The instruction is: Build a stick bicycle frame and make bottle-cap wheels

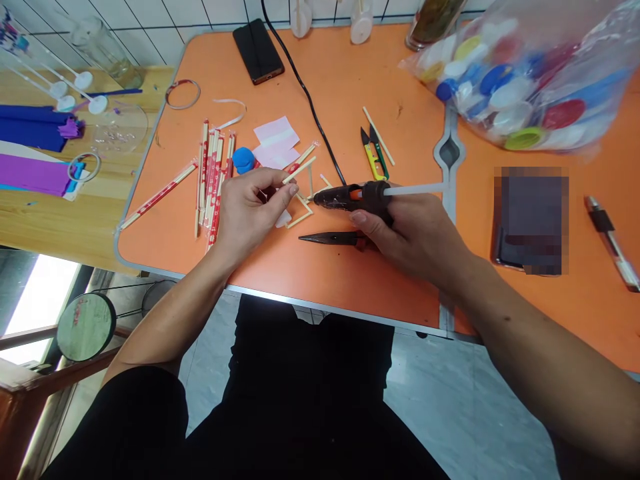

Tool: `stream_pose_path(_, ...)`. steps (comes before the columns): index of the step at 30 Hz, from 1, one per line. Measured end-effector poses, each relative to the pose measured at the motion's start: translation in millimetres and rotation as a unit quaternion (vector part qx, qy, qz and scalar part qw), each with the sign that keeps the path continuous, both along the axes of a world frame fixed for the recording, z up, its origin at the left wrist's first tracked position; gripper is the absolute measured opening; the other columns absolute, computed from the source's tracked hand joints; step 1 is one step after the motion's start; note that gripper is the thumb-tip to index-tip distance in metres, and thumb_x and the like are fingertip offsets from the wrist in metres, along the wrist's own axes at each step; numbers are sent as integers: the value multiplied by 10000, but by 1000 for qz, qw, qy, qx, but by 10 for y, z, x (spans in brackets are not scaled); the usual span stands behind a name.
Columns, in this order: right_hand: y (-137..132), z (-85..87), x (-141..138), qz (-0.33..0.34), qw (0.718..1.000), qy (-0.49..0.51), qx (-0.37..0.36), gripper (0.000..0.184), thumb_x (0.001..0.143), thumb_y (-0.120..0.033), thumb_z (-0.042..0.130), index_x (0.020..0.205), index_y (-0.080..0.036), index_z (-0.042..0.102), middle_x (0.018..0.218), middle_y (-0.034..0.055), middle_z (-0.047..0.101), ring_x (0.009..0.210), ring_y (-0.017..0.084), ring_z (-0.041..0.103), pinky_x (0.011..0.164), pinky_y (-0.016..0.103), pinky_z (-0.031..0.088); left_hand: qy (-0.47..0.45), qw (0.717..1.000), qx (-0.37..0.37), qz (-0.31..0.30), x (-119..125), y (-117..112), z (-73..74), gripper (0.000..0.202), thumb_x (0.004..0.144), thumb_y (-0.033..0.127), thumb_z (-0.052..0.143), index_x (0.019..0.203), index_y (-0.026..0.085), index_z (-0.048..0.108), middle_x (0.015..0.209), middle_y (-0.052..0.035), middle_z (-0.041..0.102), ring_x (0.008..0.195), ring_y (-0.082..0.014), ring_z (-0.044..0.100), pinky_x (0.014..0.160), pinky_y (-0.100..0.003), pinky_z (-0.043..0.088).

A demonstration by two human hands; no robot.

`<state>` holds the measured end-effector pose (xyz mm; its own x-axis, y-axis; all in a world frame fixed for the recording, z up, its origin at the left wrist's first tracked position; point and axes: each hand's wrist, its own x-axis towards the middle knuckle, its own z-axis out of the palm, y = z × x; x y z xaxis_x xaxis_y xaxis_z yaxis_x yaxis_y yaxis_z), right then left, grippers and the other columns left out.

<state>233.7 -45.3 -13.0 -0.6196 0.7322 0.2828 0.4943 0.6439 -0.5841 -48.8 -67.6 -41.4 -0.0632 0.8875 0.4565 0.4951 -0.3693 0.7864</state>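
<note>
My left hand [257, 203] pinches a short wooden stick [300, 171] between thumb and fingers. A black hot glue gun [350, 197] is gripped in my right hand [410, 230], with a white glue stick [415, 190] poking out of its back. The gun's nozzle points left, close to several short stick pieces [300, 220] lying at angles under my left hand. Whether the nozzle touches one I cannot tell. Below the gun lie dark-jawed pliers [327, 238], their handles partly hidden by my right hand. Wrapped chopsticks [215, 167] lie bunched beside my left hand.
A blue lump [243, 160], pale paper pieces [277, 143] and yellow-green snips [374, 153] lie beyond my hands. A black cable [305, 87] runs back past a phone [257, 51]. At right are a bag of bottle caps [525, 87] and a pen [611, 240].
</note>
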Motion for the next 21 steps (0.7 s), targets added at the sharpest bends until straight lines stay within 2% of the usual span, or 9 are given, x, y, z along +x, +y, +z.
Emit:
stream_pose_path(5,-15,26,-19,0,1000,-18,-11,547,1195,-585,433,964,-259,805,1009,120,844,1034,317,812,851,411,599,0,1000,5,-5,0,1,-5,242,1004,444,863,868,247,824,764,-2,761,634,-142,655,577,-317,467)
stream_pose_path(15,-25,45,-38,-6,999,-35,-2,423,1178,-418,477,961,-233,789,1099,134,843,1090,335,818,893,426,610,7,1000,8,-4,12,-7,12,289,1016,493,846,874,242,821,748,4,759,601,-132,638,550,-313,460)
stream_pose_path(21,-34,60,-43,-8,999,-43,-16,403,1176,-406,480,1013,-240,809,1113,130,855,1117,325,815,923,429,618,4,1000,7,-4,12,-11,7,288,1016,501,844,889,244,832,761,0,773,612,-134,650,545,-306,455)
